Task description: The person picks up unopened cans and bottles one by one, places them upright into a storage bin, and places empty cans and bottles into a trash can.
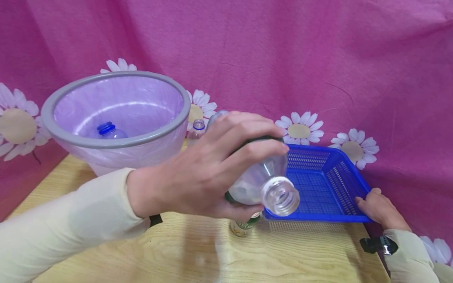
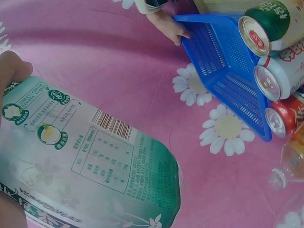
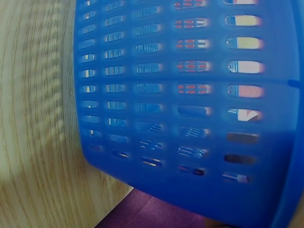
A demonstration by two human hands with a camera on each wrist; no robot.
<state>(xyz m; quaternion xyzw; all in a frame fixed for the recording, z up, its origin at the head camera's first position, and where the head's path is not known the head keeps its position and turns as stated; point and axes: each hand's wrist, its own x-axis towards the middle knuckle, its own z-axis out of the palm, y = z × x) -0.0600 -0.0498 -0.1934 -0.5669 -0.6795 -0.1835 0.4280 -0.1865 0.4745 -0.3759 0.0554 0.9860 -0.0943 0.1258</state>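
My left hand (image 1: 205, 169) grips a large clear plastic bottle (image 1: 247, 188) from above, its fingers curled round the body. The bottle is tilted, its uncapped mouth turned toward the head camera. In the left wrist view its green-and-white label (image 2: 95, 152) with a barcode shows. At the right, my right hand (image 1: 382, 208) holds the rim of a blue plastic basket (image 1: 318, 217) at its near right corner, thumb over the edge. The right wrist view is filled by the basket's slotted side (image 3: 190, 118).
A grey-rimmed tub (image 1: 116, 143) with a lilac liner stands at the left, a blue-necked bottle (image 1: 111, 131) inside. Behind my left hand is a small clear bottle (image 1: 197, 131). A green can (image 2: 275, 23), a white can (image 2: 280, 76) and a red can (image 2: 287, 114) stand by the basket.
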